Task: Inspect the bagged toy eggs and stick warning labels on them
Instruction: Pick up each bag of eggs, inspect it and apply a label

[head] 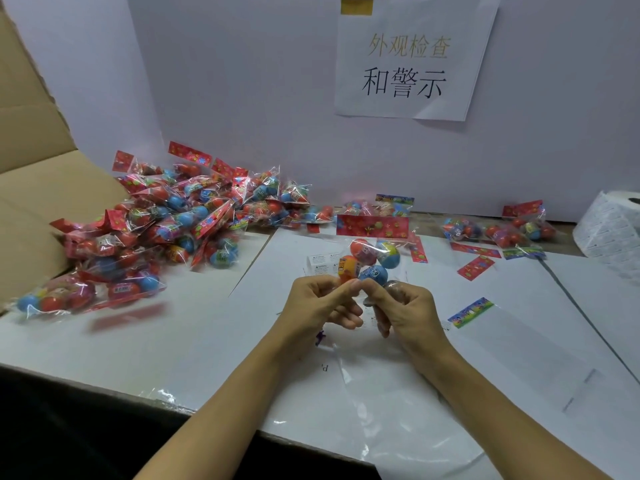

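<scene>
A clear bag of toy eggs (372,258) with a red header card is held upright over the middle of the white table. My left hand (317,303) pinches its lower left edge by an orange egg. My right hand (403,306) grips the lower right corner under a blue egg, with clear film over its fingers. White warning labels (320,263) lie on a sheet just behind the left side of the bag. A large heap of bagged eggs (166,220) lies at the left.
A cardboard box flap (38,181) stands at far left behind the heap. More bagged eggs (498,230) and loose header cards lie at back right, beside a white paper roll (609,226). A sign (412,60) hangs on the wall. Clear film (363,393) lies near the table's front edge.
</scene>
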A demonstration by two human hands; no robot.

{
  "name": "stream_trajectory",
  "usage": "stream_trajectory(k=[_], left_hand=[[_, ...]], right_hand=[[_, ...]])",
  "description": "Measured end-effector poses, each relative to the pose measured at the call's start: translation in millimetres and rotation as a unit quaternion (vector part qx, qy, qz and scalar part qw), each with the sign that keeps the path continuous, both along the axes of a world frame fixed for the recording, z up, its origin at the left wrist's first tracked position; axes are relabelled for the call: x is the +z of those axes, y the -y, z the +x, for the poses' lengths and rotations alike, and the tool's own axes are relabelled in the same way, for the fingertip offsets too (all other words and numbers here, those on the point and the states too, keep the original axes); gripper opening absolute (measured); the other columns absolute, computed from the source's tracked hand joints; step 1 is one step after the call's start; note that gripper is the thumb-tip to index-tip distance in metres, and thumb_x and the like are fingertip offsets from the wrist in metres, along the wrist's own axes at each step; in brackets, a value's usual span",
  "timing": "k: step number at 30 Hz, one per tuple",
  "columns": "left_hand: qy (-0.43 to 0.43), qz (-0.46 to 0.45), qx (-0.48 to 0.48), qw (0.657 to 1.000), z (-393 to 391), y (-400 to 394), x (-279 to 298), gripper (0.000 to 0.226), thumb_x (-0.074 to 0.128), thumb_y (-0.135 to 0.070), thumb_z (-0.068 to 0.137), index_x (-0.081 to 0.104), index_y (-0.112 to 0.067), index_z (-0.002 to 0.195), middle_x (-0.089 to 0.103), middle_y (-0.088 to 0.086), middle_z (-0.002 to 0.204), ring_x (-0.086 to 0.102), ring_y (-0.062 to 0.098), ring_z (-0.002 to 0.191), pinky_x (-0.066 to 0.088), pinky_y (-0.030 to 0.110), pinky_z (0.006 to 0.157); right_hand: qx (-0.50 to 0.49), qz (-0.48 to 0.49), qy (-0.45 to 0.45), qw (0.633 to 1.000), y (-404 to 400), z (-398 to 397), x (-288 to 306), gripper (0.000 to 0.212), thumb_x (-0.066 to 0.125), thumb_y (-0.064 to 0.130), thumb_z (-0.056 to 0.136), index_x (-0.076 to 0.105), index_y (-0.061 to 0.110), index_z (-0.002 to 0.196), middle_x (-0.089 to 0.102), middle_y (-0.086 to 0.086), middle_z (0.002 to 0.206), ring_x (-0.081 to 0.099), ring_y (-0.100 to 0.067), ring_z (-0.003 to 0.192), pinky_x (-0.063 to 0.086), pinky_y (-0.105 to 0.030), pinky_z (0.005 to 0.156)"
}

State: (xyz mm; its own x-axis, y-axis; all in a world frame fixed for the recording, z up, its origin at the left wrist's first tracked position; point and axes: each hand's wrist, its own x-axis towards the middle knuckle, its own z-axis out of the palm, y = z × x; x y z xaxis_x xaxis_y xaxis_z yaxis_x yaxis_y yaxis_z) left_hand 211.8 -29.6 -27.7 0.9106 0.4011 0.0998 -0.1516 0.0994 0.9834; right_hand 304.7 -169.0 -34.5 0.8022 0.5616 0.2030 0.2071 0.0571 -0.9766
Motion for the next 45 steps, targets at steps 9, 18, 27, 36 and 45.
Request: stream_trajectory(k=[9,18,27,36,45], left_hand=[[0.043,-0.053,-0.025,0.997,0,-1,4,0.029,0.068,-0.037,0.088,0.076,-0.010,0.093,0.074,0.017,0.078,0.074,0.026,0.066,0.060,0.025,0.061],[0.022,-0.072,-0.036,0.996,2,-6,7,0.035,0.056,-0.039,0.092,0.073,-0.012,0.107,0.077,0.016,0.085,0.076,0.023,0.071,0.061,0.024,0.066],[0.016,0.064,0.023,0.998,2,-8,4,0.031,0.056,-0.039,0.094,0.076,-0.017,0.104,0.078,0.005,0.085,0.074,0.019,0.076,0.059,0.024,0.063],[0.124,0.316,0.203,0.918,8,-2,-12,0.017,0.072,-0.012,0.094,0.079,-0.002,0.106,0.074,0.007,0.100,0.071,0.014,0.092,0.063,0.033,0.081],[0.118,0.333,0.191,0.916,5,5,-12,0.028,0.076,-0.031,0.083,0.067,-0.011,0.101,0.066,0.001,0.099,0.064,0.015,0.094,0.055,0.023,0.076]], right_hand=[[-0.006,0.053,-0.013,0.999,-8,-6,5,0.054,0.050,0.060,0.085,0.073,0.011,0.087,0.068,-0.011,0.070,0.061,-0.022,0.061,0.053,-0.031,0.053],[0.015,0.040,-0.019,0.999,-4,-3,9,0.051,0.038,0.053,0.095,0.073,0.016,0.092,0.074,-0.010,0.081,0.063,-0.021,0.066,0.054,-0.028,0.058],[-0.048,0.017,0.072,0.996,1,13,10,0.054,0.056,0.050,0.089,0.075,0.003,0.070,0.062,-0.007,0.056,0.054,-0.021,0.053,0.048,-0.033,0.056],[-0.097,0.018,0.050,0.994,5,13,-4,0.038,0.069,0.056,0.082,0.071,0.018,0.081,0.071,0.006,0.073,0.064,-0.006,0.066,0.052,-0.025,0.061],[0.026,0.080,-0.058,0.995,1,5,5,0.044,0.076,0.032,0.077,0.068,0.014,0.117,0.077,-0.005,0.105,0.073,-0.025,0.091,0.058,-0.029,0.067]])
